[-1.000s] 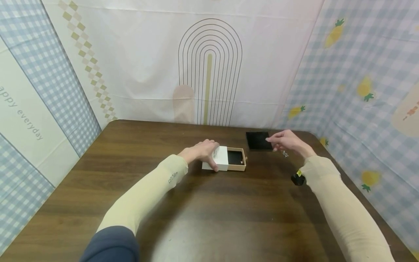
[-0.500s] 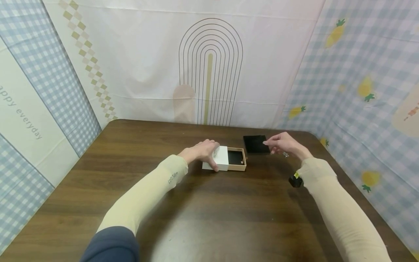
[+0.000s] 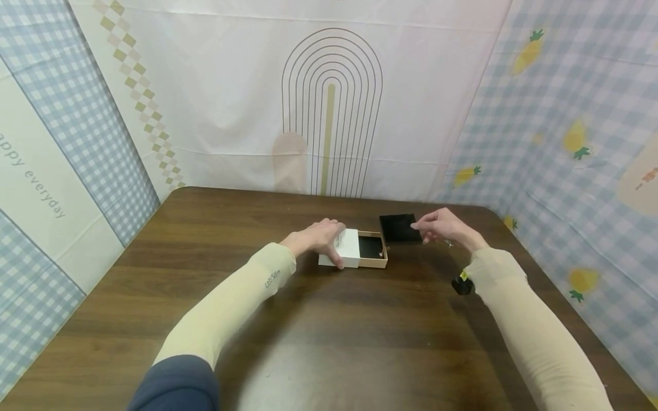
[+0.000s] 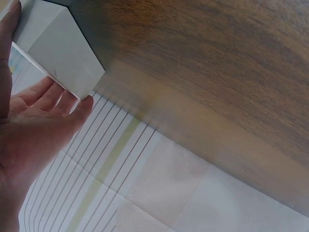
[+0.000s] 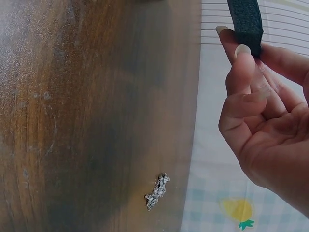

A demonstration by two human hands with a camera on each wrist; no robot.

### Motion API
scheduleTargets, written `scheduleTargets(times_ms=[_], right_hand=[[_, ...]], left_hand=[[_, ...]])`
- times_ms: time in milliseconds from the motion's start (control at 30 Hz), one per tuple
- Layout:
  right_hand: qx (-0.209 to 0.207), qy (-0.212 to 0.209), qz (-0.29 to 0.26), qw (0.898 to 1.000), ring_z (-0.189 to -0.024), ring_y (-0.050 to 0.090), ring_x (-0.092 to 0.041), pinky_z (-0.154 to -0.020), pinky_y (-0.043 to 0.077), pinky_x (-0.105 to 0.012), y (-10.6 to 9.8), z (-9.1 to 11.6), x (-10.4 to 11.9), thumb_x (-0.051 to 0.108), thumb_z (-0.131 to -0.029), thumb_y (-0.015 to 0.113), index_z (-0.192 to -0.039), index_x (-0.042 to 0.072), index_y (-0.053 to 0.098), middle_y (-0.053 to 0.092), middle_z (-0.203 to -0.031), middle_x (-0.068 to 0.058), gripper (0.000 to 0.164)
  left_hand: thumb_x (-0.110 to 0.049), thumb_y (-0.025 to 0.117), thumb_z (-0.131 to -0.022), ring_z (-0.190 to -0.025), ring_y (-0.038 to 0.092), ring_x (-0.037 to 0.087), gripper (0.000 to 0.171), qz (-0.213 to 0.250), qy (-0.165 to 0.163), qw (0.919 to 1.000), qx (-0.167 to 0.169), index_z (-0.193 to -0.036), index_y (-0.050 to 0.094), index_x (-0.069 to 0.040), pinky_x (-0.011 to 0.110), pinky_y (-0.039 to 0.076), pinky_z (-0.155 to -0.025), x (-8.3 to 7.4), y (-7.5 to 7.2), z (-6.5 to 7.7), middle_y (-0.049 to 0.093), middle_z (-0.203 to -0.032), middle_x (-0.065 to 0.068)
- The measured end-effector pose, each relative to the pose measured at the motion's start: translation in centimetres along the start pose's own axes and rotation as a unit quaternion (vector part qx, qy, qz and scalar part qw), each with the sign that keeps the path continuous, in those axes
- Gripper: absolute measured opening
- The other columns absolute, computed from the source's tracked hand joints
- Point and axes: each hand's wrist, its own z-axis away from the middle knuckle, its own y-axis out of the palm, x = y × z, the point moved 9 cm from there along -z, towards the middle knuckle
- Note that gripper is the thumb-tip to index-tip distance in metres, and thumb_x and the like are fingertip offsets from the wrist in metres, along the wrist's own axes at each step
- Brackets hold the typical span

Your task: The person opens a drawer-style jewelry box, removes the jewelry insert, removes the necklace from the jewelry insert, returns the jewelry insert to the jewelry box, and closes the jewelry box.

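Note:
My left hand (image 3: 320, 237) grips the white sleeve (image 3: 349, 246) of a small drawer box from above. Out of the sleeve's right end sticks a tan drawer (image 3: 373, 263) with a black inside. In the left wrist view, the fingers lie along the white sleeve (image 4: 67, 48). Just beyond the drawer's right end, my right hand (image 3: 445, 224) pinches a thin black foam pad (image 3: 396, 228) by its right edge. From the right wrist, the pad (image 5: 247, 31) shows edge-on between thumb and fingers. A silver, chain-like trinket (image 5: 157, 192) lies on the table, partly hidden by the hand in the head view.
The brown wooden table (image 3: 349, 342) fills the foreground. A white printed curtain (image 3: 221, 103) hangs behind its far edge, and a checked cloth with pineapples (image 3: 560, 137) hangs at the right. A black wrist camera (image 3: 461, 285) sits under the right cuff.
My right hand has carried the black foam pad left and a little nearer, so it now stands close over the drawer's far right corner. The left hand and box have stayed put.

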Motion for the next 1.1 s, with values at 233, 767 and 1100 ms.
scheduleTargets(times_ms=[233,767,1100], right_hand=[[0.004,0.001,0.002,1.000,-0.059,0.058,-0.009,-0.054,0.044,-0.026,0.2,0.1,0.1,0.029,-0.095,0.061,-0.106,-0.005,0.067,0.064,-0.066,0.000,0.037],[0.009,-0.014,0.053,0.998,-0.052,0.050,-0.013,-0.051,0.042,-0.030,0.0,-0.4,1.1,0.033,-0.095,0.059,-0.098,0.000,0.070,0.067,-0.067,-0.009,0.035],[0.013,-0.011,0.055,0.998,-0.050,0.049,-0.012,-0.047,0.037,-0.028,0.5,-0.2,0.2,0.034,-0.093,0.062,-0.095,0.003,0.072,0.067,-0.065,-0.003,0.032]], left_hand=[[-0.046,0.088,-0.060,-0.100,0.049,0.019,0.075,-0.003,0.000,1.0000,0.001,-0.117,0.054,-0.011,0.033,0.045,-0.083,-0.1,0.0,-0.1,0.056,-0.104,0.003],[-0.047,0.089,-0.059,-0.099,0.048,0.019,0.076,0.005,-0.009,0.9999,-0.002,-0.117,0.054,-0.012,0.033,0.044,-0.081,0.3,-0.6,0.0,0.056,-0.104,0.002],[-0.047,0.089,-0.059,-0.101,0.048,0.020,0.078,0.009,-0.003,0.9999,0.007,-0.119,0.054,-0.011,0.033,0.045,-0.082,0.0,-0.2,0.1,0.056,-0.106,0.003]])
